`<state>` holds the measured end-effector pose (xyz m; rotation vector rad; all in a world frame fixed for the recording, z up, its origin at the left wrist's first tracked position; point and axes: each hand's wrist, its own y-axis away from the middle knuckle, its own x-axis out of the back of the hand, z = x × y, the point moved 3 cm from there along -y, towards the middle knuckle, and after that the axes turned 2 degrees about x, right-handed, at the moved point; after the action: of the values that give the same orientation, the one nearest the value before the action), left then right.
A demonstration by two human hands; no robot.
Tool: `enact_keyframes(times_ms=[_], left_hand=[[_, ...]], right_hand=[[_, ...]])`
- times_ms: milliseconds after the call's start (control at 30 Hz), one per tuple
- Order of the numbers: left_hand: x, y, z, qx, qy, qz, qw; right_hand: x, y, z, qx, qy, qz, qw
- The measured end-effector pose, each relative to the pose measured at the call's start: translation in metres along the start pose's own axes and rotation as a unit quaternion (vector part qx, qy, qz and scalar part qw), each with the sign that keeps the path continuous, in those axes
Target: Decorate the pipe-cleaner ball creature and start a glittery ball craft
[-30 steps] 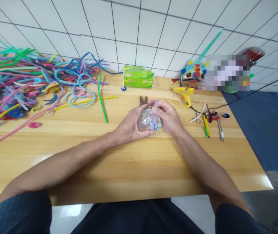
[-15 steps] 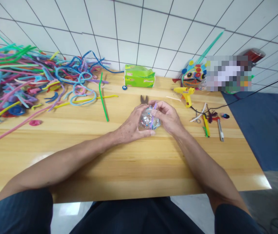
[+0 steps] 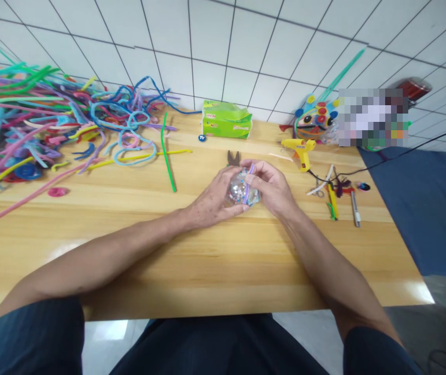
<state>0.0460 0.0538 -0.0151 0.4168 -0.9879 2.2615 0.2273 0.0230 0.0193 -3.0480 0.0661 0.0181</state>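
Note:
A clear, rounded plastic piece [image 3: 238, 190] with shiny and coloured bits in it sits between my hands over the table. My left hand [image 3: 220, 197] wraps its left side, thumb along the near edge. Across the clear piece runs a purple pipe cleaner [image 3: 248, 185]. My right hand [image 3: 272, 187] pinches that strip against the piece with thumb and fingers. Just beyond my left fingers lie pliers [image 3: 234, 158] with their dark jaws apart; their handles are mostly hidden behind the hands.
Many coloured pipe cleaners [image 3: 31, 125] are heaped at the left. A green tissue pack [image 3: 226, 120] stands by the tiled wall. Rightward lie a yellow glue gun [image 3: 301, 152] with its cord, scissors [image 3: 318, 191] and a utility knife [image 3: 355, 209]. A decorated craft figure [image 3: 312, 122] stands behind.
The view has shifted slightly. Both hands keep their hold on the clear piece and the purple pipe cleaner, with hardly any visible movement.

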Motion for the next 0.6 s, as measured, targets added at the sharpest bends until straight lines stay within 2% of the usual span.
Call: enact_keyframes(times_ms=[233, 433, 600], left_hand=[[0.0009, 0.0004, 0.0020, -0.001, 0.011, -0.003, 1.000], [0.0028, -0.0006, 0.0071, 0.061, 0.047, 0.014, 0.997], [0.0026, -0.0003, 0.0080, 0.045, 0.038, 0.023, 0.998]], right_hand=[[-0.0020, 0.0006, -0.0012, 0.008, -0.016, 0.000, 1.000], [-0.0047, 0.0036, -0.0045, 0.016, -0.001, -0.005, 1.000], [-0.0073, 0.0061, -0.0085, 0.025, -0.007, -0.009, 1.000]])
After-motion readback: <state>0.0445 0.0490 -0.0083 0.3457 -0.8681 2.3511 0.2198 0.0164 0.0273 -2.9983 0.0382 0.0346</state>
